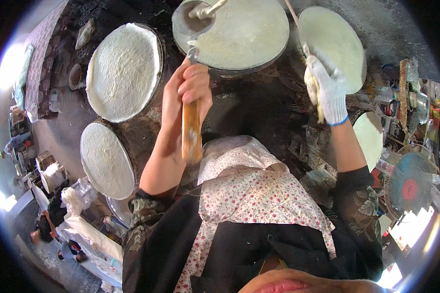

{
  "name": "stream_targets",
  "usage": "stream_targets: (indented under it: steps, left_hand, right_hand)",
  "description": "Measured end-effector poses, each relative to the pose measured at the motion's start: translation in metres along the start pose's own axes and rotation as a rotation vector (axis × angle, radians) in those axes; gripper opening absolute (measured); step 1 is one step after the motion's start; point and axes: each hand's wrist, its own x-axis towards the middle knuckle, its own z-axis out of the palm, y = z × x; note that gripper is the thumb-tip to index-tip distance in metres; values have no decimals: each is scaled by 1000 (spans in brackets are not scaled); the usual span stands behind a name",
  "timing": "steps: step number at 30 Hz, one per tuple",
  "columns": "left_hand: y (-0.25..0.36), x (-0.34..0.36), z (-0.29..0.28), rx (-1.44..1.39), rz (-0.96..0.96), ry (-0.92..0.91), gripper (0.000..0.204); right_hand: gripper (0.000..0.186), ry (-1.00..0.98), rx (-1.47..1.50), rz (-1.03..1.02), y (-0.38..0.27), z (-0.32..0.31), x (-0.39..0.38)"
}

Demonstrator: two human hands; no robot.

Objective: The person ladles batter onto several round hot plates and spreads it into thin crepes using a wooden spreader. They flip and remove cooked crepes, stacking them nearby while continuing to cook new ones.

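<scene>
My left hand (194, 85) is bare and wrapped round the wooden handle of a ladle (192, 132). The ladle's grey round bowl (193, 25) is over the left part of a large round griddle (249, 34) covered with pale batter. A whitish twisted thing (206, 10) shows at the bowl; I cannot tell whether it touches it. A white knitted glove with a blue cuff covers my right hand (329, 88), which is closed on a thin stick (294, 17). A limp, pale yellowish strip (312, 88), dough or cloth, hangs beside that palm. Behind the glove is another pale round sheet (335, 41).
More round griddles with white sheets stand at the left (124, 73), lower left (106, 158) and right (369, 136). A standing fan (408, 185) is at far right, near cluttered shelves. Other people (46, 227) are at lower left by a white-covered table (90, 239).
</scene>
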Motion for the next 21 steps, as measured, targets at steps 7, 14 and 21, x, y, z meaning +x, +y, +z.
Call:
stream_targets:
  steps: [7, 14, 21]
  left_hand:
    - [-17, -9, -1, -223, -40, -103, 28]
    - [-35, -61, 20, 58, 104, -377, 38]
    - [-43, -85, -65, -256, 47, -147, 36]
  right_hand:
    - [41, 90, -59, 188, 87, 21, 23]
    - [48, 45, -428, 49, 156, -2, 24]
    - [45, -407, -552, -193, 144, 25, 50]
